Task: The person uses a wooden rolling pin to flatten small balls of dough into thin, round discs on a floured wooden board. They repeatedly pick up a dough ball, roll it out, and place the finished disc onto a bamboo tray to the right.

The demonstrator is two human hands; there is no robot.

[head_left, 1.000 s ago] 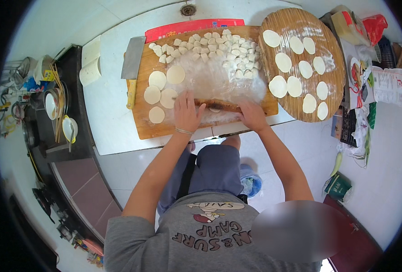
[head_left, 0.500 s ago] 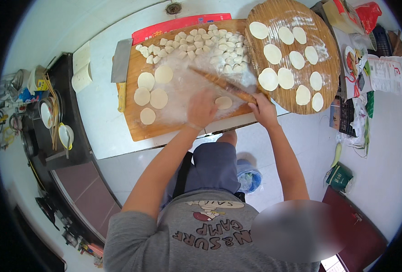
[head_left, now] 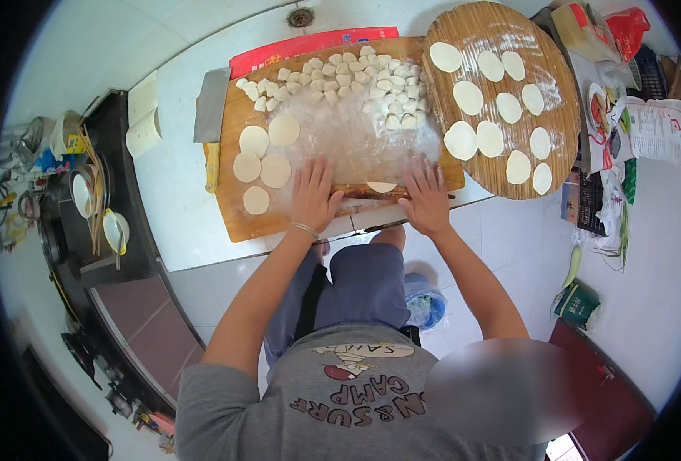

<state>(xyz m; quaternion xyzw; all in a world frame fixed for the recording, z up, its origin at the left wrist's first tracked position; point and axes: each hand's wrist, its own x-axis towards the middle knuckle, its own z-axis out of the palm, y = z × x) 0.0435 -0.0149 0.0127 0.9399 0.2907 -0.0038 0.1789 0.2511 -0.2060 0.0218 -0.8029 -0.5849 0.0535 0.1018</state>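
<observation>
A dark wooden rolling pin (head_left: 365, 193) lies crosswise near the front edge of the floured cutting board (head_left: 240, 225). Its left end is under my left hand (head_left: 313, 198), palm down with fingers stretched forward. On the other end rests my right hand (head_left: 427, 198), flat too, fingers apart. The pin covers part of a dough round (head_left: 381, 187); only its far edge shows. Several rolled dough rounds (head_left: 275, 170) lie left of my left hand. Small floured dough pieces (head_left: 344, 69) crowd the board's far side.
A round wooden board (head_left: 502, 19) bearing several dough rounds (head_left: 490, 139) overlaps the cutting board at right. At the left edge lies a cleaver (head_left: 213, 107) with a yellow handle. Behind is a red strip (head_left: 310, 51). A blue bin (head_left: 428, 309) stands on the floor.
The rolling pin has swung from slanting, held at its right end, to lying crosswise over the dough round. My left hand has moved off the dough onto the pin; my right hand has flattened.
</observation>
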